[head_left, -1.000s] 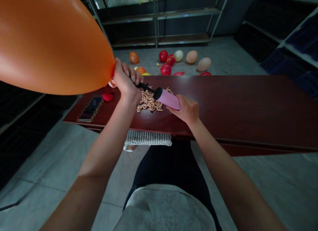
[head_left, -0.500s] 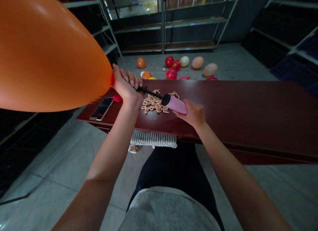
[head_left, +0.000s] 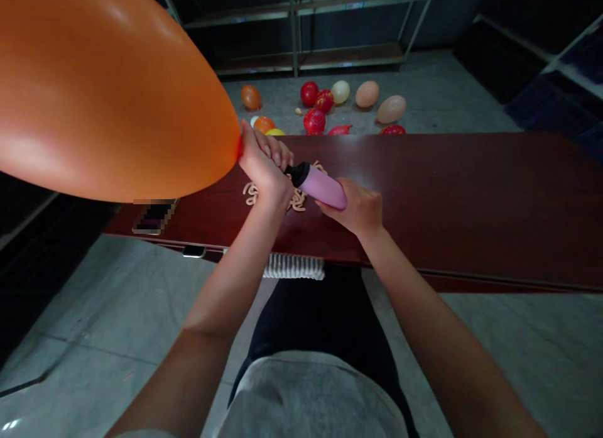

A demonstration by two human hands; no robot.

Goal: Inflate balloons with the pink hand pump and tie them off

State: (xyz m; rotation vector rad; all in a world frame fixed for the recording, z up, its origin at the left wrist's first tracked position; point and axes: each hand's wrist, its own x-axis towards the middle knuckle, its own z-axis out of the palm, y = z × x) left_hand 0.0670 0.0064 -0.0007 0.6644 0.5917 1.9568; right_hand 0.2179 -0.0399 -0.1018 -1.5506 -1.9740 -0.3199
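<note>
A large orange balloon (head_left: 122,105) fills the upper left, its neck pinched in my left hand (head_left: 266,158). That hand is closed around the balloon's neck and the black nozzle end of a hand pump, which its fingers mostly hide. My right hand (head_left: 360,205) is wrapped around the pink barrel of the balloon pump (head_left: 323,185). The pump's black collar sits close to my left fingers, with little of the rod showing. Beneath both hands, a pile of beige, curly pieces (head_left: 298,201) lies on the table, partly covered by my left hand.
The dark red table (head_left: 461,199) stretches across in front of me. A phone (head_left: 155,216), partly blurred, lies at its left end. Several balloons (head_left: 315,120) rest on the floor beyond, before metal shelves (head_left: 348,58). A grey striped cloth (head_left: 294,266) hangs below the near edge.
My two hands have come closer together, pushing the black rod into the pink barrel. The balloon and left hand have shifted right in view, and the view has tilted downward.
</note>
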